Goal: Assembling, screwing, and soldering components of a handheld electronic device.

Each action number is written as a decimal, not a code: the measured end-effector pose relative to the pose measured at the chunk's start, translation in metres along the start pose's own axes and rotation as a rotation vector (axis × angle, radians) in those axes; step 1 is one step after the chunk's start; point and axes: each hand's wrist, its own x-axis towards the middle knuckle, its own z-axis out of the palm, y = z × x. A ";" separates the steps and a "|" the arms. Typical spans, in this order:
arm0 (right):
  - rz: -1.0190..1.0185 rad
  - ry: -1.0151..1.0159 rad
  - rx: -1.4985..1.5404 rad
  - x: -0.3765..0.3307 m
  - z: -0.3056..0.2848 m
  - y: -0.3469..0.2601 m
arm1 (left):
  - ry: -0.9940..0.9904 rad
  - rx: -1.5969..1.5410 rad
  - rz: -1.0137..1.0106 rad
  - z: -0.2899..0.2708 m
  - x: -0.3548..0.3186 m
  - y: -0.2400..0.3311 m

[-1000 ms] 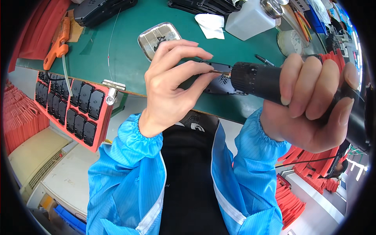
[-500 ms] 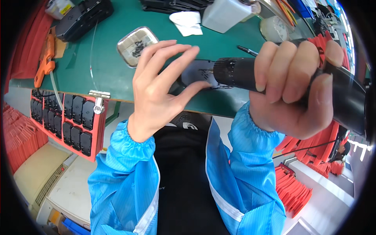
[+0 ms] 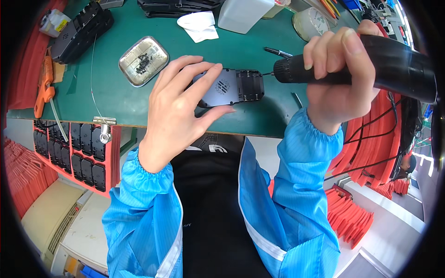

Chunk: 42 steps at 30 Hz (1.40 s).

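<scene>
A flat grey-black device housing (image 3: 225,96) lies on the green table in front of me, with a grille pattern on its plate and an open black compartment at its right end. My left hand (image 3: 174,104) grips the left part of the housing, fingers along the far edge and thumb at the near one. In my right hand (image 3: 338,74) is a black electric screwdriver (image 3: 401,69), held nearly level. Its thin bit points left and sits close to the housing's right end; whether they touch I cannot tell.
Left of the housing is a metal tray (image 3: 155,46) with small dark screws (image 3: 144,64). A pen (image 3: 278,51), white tissue (image 3: 199,27) and white bottle (image 3: 245,14) lie beyond. An orange glue gun (image 3: 45,88) and a metal clip (image 3: 105,129) are at the left, above a red rack (image 3: 113,160) of black parts.
The screwdriver has drawn back to the right and up, off the housing's plate. My left hand stays at the housing, which now shows more fully. The whole view has shifted slightly.
</scene>
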 end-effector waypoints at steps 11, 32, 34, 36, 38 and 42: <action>-0.026 -0.238 0.129 0.005 -0.006 0.010 | -0.019 -0.039 -0.071 -0.003 0.002 0.005; -0.070 -0.270 0.196 0.011 -0.003 0.005 | 0.012 -0.056 -0.043 -0.004 -0.003 -0.001; -0.067 -0.258 0.249 0.020 0.005 -0.005 | -0.010 -0.084 -0.037 -0.004 -0.001 0.002; -0.062 -0.251 0.316 0.028 0.021 0.000 | -0.025 -0.099 -0.025 -0.004 -0.002 0.001; -0.104 -0.094 0.186 0.020 0.054 0.013 | -0.017 -0.086 -0.015 -0.004 -0.001 -0.001; 0.084 0.001 0.280 0.026 0.113 0.035 | -0.026 -0.065 0.012 -0.006 0.001 0.001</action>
